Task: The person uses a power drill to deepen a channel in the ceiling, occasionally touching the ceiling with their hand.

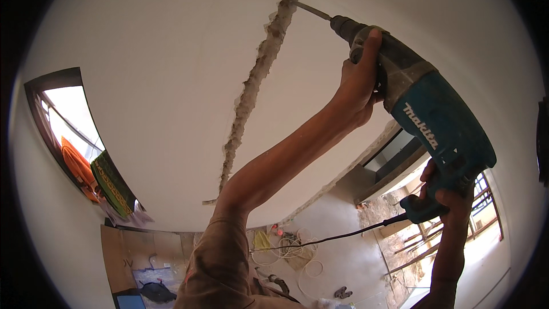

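Observation:
A teal and black rotary hammer drill [443, 114] is held up at the right, tilted with its bit toward the upper left. My left hand [363, 74] grips its front body just behind the chuck, thumb laid along the top. Around the rear handle, my right hand [449, 194] is closed, partly hidden by the tool. The long metal bit [313, 9] meets the upper end of a rough groove [251, 86] chiselled into the white plastered surface [171, 97]. Ragged edges and grey material show along the groove. A black cable [349, 233] runs from the handle down to the left.
At the left is a window opening [68, 109] with orange and green cloths [108, 183] hanging in it. Below lie coiled pale cables [291, 249], a cardboard sheet [120, 252] and a dark bag [157, 292]. A barred opening [483, 203] stands at the lower right.

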Available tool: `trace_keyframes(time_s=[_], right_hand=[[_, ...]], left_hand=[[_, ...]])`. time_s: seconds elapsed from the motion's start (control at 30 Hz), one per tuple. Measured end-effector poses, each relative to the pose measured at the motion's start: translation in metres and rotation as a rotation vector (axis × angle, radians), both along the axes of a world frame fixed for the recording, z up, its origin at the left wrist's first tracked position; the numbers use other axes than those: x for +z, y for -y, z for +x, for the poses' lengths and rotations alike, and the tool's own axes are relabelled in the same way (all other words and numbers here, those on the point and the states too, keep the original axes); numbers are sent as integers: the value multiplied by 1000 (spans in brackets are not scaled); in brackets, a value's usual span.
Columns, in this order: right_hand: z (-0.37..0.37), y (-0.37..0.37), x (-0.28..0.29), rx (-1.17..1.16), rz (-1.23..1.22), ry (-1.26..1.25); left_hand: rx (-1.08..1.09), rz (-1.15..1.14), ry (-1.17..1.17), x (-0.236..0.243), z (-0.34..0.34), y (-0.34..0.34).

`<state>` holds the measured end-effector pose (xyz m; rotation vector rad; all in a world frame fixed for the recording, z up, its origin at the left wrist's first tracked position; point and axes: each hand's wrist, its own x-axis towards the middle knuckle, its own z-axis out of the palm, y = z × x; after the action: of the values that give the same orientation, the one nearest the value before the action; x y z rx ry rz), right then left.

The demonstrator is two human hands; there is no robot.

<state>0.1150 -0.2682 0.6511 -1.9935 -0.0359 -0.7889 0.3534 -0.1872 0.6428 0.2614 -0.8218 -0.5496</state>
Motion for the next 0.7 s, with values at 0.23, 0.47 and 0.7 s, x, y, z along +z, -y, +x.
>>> trace_keyframes(time_s=[0.23, 0.47, 0.7], right_hand=[[-33, -11, 2, 73, -323, 31], [-18, -16, 26, 100, -43, -44], [11, -18, 17, 23, -128, -41]], left_hand=[[-2, -31, 47, 0, -25, -21], [-28, -160, 59, 12, -11, -18], [-41, -86, -1, 4, 17, -10]])
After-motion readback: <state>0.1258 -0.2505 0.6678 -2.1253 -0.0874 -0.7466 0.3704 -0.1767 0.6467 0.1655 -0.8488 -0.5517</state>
